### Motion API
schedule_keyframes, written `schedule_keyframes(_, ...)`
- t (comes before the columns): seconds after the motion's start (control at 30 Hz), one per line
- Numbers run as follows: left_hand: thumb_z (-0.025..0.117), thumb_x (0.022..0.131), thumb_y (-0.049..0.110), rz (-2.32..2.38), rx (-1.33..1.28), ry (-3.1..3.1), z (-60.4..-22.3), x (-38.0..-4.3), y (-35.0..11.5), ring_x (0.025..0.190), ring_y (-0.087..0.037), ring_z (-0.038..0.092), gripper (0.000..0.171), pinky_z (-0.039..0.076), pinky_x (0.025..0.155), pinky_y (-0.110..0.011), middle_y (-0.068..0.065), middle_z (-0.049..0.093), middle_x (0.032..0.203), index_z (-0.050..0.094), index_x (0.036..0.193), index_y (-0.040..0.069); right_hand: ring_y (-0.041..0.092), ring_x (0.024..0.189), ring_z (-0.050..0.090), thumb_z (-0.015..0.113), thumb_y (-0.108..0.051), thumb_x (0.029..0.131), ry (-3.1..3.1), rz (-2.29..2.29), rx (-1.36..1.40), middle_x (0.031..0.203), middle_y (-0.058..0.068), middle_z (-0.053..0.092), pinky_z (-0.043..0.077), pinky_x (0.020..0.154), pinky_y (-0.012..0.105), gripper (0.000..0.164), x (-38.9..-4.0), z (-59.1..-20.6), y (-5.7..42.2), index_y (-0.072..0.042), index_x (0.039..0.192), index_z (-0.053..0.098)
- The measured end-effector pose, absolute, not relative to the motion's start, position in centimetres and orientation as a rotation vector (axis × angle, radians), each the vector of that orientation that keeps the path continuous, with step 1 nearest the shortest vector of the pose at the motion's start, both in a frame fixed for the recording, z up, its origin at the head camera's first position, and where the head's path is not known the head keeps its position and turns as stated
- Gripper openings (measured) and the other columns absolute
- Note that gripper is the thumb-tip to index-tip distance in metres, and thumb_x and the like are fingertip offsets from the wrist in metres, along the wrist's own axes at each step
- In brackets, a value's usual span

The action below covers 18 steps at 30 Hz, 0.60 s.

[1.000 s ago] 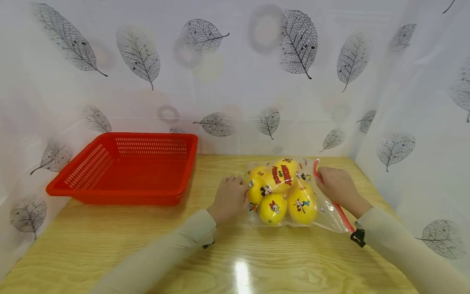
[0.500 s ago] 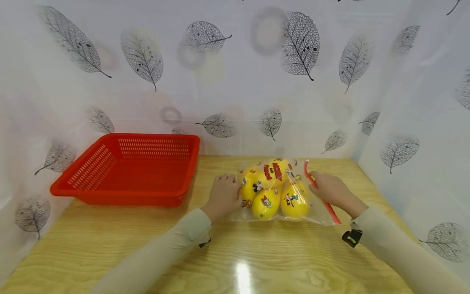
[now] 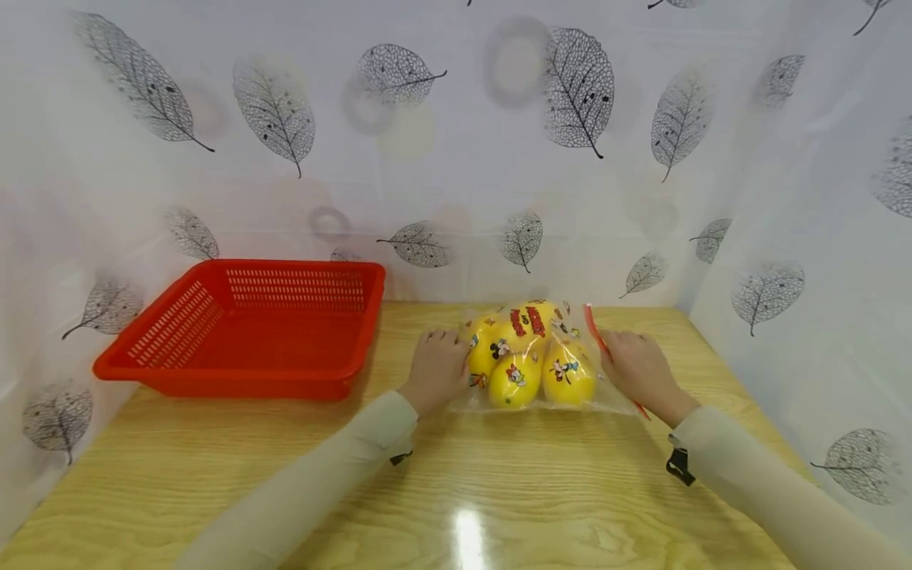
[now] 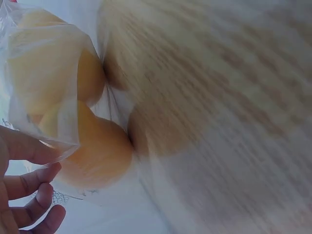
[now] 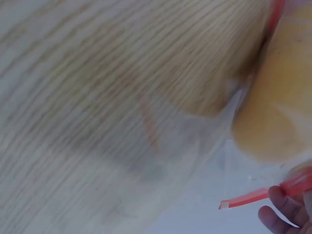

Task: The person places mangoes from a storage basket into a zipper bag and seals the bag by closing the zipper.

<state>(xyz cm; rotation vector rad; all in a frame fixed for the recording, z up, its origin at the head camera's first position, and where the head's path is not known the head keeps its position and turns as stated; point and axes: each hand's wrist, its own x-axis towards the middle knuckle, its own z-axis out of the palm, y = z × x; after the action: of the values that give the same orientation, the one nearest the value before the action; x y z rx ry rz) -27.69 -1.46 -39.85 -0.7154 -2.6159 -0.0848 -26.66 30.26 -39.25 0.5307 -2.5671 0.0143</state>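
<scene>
A clear zip bag (image 3: 530,356) with cartoon prints and a red zip strip lies flat at the right rear of the table, several round yellow fruits (image 3: 514,380) inside it. At its left edge, my left hand (image 3: 436,368) pinches the plastic; thumb and forefinger show on a corner of the bag in the left wrist view. My right hand (image 3: 641,372) grips the other end by the red zip strip (image 5: 248,199). Part of that strip is hidden behind the hand. In both wrist views the bag's fruits (image 4: 100,151) rest against the wood.
A red plastic basket (image 3: 235,384) with slotted walls stands on the wooden table (image 3: 399,514) at the left, nothing visible in it. A white curtain (image 3: 456,158) printed with leaves rises behind the table and along both sides.
Both hands and the bag have shifted left, then slightly toward the back of the table. The hands keep hold of its opposite ends. The basket stays in place.
</scene>
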Motion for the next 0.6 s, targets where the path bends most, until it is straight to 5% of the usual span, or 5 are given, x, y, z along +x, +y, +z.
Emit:
schedule_keyframes(0.2, 0.064, 0.083, 0.023, -0.091, -0.693, -2.629, -39.7, -29.4, -0.9, 0.090, -0.024, 0.060, 0.016, 0.046, 0.087, -0.041, -0.006, 0.065, 0.095, 0.070, 0.089, 0.010, 0.028, 0.052, 0.052, 0.067, -0.004, 0.078, -2.478, -0.067, 0.563, 0.063, 0.014, 0.059, 0.041, 0.050, 0.039, 0.017, -28.5, -39.9, 30.6, 0.004, 0.092, 0.060)
schedule_keyframes(0.6, 0.062, 0.083, 0.020, -0.187, -0.732, -2.656, -39.0, -30.6, 0.1, 0.087, -0.022, 0.059, 0.009, 0.046, 0.087, -0.042, -0.004, 0.066, 0.092, 0.066, 0.079, 0.014, 0.033, 0.065, 0.061, 0.063, -0.005, 0.080, -2.614, -0.012, 0.478, 0.076, 0.020, 0.066, 0.047, 0.066, 0.052, 0.032, -30.5, -40.7, 32.8, 0.005, 0.109, 0.059)
